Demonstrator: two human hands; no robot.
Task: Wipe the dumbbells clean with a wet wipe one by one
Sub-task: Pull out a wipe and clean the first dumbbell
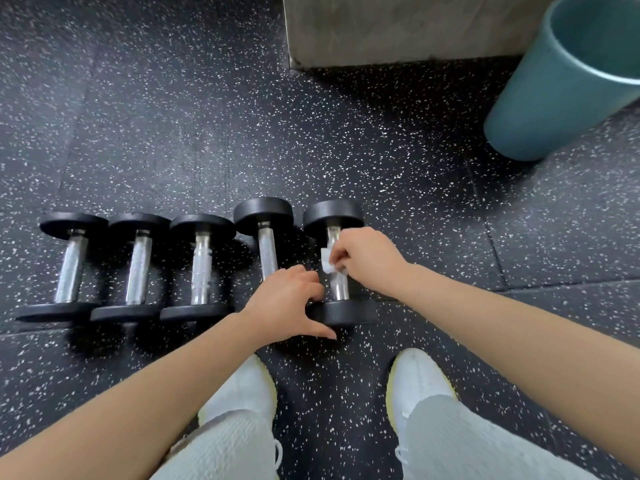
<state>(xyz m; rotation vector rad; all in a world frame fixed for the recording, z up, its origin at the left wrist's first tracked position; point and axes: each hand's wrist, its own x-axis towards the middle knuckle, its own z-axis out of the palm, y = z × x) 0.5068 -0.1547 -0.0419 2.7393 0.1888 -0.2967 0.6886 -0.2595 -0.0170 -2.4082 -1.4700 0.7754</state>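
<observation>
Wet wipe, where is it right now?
In the head view, the wet wipe is pinched in the right hand against the handle of the rightmost dumbbell, right of centre.

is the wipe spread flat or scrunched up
Scrunched: the small white wet wipe is a wad pinched by the right hand against the rightmost black dumbbell's chrome handle.

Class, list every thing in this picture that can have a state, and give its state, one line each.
Rightmost dumbbell: lying on the floor, its handle under the wipe.
Wet wipe: crumpled, held against that handle.
Right hand: pinches the wet wipe.
Left hand: grips the rightmost dumbbell's near head.
Other four dumbbells: lying side by side on the floor.
Bin: standing, no lid.
</observation>
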